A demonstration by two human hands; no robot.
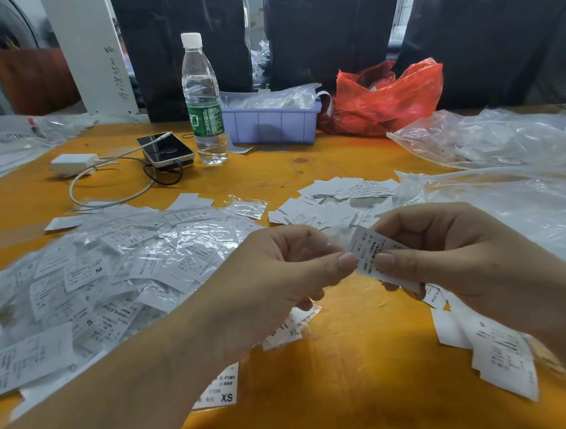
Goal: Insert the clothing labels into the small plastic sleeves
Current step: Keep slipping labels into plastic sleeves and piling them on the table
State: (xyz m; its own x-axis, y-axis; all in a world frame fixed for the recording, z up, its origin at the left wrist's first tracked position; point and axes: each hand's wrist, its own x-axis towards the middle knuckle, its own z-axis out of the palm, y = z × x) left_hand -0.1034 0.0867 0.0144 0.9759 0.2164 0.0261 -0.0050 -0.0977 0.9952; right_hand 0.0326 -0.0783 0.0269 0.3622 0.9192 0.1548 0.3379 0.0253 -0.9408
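Currently both hands up over the worktop [338, 372], meeting mid-frame. Right hand [454, 251] pinches a label [367, 248] between thumb and curled fingers; label is tilted, print facing up. Left hand [279, 268] pinches something thin and clear at the label's left edge, probably a sleeve [339, 235], too blurred to be sure. Whether the label is inside it: cannot tell. Left of the grip: big heap of sleeved labels [110, 272]. Just beyond the grip: loose bare labels [328, 204]. Below the right hand: more bare labels [502, 356]. Under the left hand: XL tag [292, 332]; nearer the camera, XS tag [221, 388]. Far beyond the grip: bottle [202, 98], phone [165, 149], blue bin [271, 124], red bag [387, 97]. Right of the grip: clear plastic sheeting [508, 169].
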